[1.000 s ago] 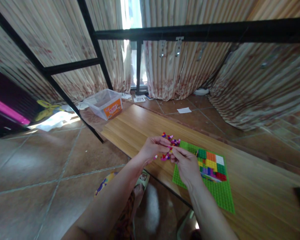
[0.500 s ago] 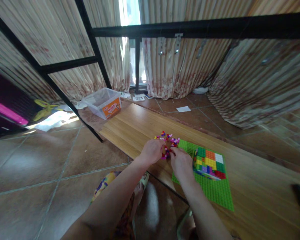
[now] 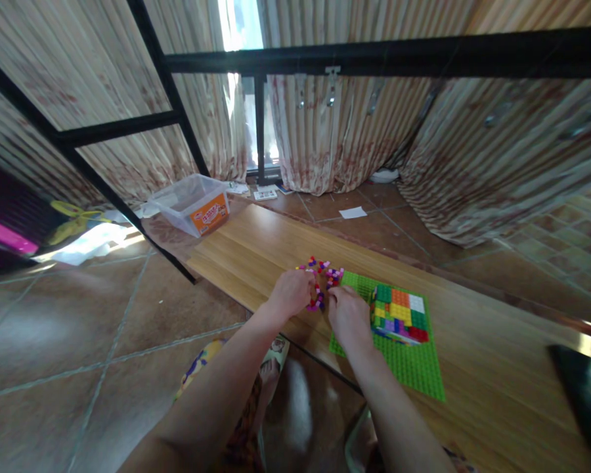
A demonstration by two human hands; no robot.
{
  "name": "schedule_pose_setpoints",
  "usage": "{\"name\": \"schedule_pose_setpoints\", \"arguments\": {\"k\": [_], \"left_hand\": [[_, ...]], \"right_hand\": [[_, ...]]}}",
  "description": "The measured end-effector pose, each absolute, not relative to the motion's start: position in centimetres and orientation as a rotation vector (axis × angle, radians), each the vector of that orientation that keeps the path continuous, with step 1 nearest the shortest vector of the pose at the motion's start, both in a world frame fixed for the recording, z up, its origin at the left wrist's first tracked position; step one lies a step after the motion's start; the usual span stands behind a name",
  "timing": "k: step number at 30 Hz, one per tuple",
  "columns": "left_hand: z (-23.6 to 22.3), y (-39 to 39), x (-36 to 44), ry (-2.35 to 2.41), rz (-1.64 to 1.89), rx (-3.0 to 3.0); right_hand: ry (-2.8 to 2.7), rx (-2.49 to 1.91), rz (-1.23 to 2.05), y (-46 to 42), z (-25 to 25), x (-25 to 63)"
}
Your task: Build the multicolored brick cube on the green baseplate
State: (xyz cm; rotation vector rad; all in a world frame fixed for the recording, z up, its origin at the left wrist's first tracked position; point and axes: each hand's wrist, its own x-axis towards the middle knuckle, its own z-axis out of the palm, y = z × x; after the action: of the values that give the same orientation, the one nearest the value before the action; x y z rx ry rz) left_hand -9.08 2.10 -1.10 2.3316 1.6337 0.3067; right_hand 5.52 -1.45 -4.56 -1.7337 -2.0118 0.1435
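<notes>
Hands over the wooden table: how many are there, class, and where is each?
2: the left hand beside the small coloured pieces, and the right hand over the left edge of the green baseplate.

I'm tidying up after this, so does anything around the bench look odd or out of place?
A white paper sheet lies loose on the tiled floor beyond the wooden bench, which looks stray. I see no clear damage.
</notes>
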Motion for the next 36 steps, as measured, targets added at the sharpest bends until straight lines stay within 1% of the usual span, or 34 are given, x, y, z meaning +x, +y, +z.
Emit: {"name": "schedule_pose_setpoints", "arguments": {"k": [7, 11, 14, 18, 22, 25, 29, 34, 36], "left_hand": [[-1.1, 2.8, -9.8, 1.654, 0.359, 2.267], [-0.5, 3.4, -10.7, 1.671, 0.499, 2.161], [0.1, 3.4, -11.7, 1.685, 0.52, 2.101], [0.4, 2.6, -13.7, 1.688, 0.398, 2.044], [0.0, 1.7, -15.1, 1.693, 0.206, 2.055], [-0.3, 1.4, -14.6, 1.674, 0.137, 2.126], [-0.7, 1.4, -12.7, 1.69, 0.159, 2.16], [-1.2, 1.7, -11.1, 1.629, 0.37, 2.197], [-1.1, 1.6, -10.5, 1.672, 0.46, 2.189]], "right_hand": [[-1.857, -1.636, 0.186, -1.4, -4.1, 5.8], [-1.765, -1.528, 0.246, -1.7, -3.0, 6.2], [-1.701, -1.439, 0.326, -2.3, -1.6, 7.6], [-1.469, -1.463, 0.42, -3.9, 0.0, 12.3], [-1.329, -1.602, 0.384, -5.7, 0.5, 16.8], [-1.347, -1.653, 0.413, -6.4, 0.0, 18.1], [-1.48, -1.694, 0.437, -6.5, -0.6, 17.9], [-1.651, -1.711, 0.391, -6.6, -0.2, 17.7], [-1.703, -1.703, 0.36, -6.6, -0.1, 17.7]]}}
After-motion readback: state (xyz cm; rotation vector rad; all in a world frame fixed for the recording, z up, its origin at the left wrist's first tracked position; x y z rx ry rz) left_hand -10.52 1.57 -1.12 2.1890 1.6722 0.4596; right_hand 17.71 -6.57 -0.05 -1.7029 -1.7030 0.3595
